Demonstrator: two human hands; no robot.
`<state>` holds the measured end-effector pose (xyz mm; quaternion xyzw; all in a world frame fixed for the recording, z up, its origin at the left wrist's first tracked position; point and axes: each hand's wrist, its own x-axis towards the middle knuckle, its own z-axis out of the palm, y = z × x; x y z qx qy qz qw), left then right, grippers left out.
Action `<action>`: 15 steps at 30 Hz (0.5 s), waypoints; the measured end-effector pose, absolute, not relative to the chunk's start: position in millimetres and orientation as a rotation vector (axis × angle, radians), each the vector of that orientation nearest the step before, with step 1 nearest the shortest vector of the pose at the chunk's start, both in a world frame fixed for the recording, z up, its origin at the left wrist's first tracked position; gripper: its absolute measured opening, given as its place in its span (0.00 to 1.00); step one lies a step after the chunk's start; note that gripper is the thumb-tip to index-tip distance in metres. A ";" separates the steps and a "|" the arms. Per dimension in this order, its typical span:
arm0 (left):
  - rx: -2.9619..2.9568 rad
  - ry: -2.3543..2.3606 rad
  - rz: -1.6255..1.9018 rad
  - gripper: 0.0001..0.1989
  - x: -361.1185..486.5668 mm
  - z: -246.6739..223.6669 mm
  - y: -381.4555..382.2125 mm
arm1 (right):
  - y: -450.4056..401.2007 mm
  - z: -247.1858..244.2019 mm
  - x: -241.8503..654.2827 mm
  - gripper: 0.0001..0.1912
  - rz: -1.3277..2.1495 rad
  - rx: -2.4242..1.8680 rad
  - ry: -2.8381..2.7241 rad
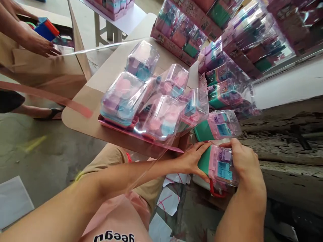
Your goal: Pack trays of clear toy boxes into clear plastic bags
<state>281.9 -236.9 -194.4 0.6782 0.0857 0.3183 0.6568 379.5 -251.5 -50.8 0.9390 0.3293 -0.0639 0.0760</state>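
Observation:
Between my two hands is a toy case [220, 164] with a green base, a pink rim and a clear cover over purple and blue parts. My left hand [195, 159] closes on its green end, and my right hand [244, 158] wraps round the clear end. A red handle [217, 190] hangs below it. Just beyond lies a similar toy case [218, 126], apart from my fingers. To the left, a pink display tray [141, 132] holds several clear-topped cases [164, 117], with clear plastic film over them.
The tray rests on a cardboard sheet [80, 124]. Wrapped display boxes [176, 33] are stacked at the back right beside a rough wall edge [280, 144]. At upper left another person's hand [37, 42] is over a carton [50, 67]. Papers [169, 201] lie on the floor.

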 end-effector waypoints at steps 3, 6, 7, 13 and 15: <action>1.552 0.221 0.733 0.63 284.4 -193.4 -237.0 | -250.8 -52.0 379.0 0.26 -0.205 2.774 0.971; 1.589 0.233 0.731 0.62 286.0 -192.4 -235.5 | -248.9 -54.7 382.2 0.28 -0.218 2.810 0.921; 1.600 0.229 0.733 0.62 286.2 -192.1 -235.0 | -249.3 -55.7 384.8 0.28 -0.254 2.861 0.939; 1.626 0.265 0.750 0.64 286.4 -192.7 -236.0 | -271.1 -39.0 399.5 0.25 -0.344 3.121 1.100; 1.621 0.266 0.767 0.62 286.4 -193.1 -237.2 | -277.3 -28.6 395.0 0.25 -0.084 3.135 1.057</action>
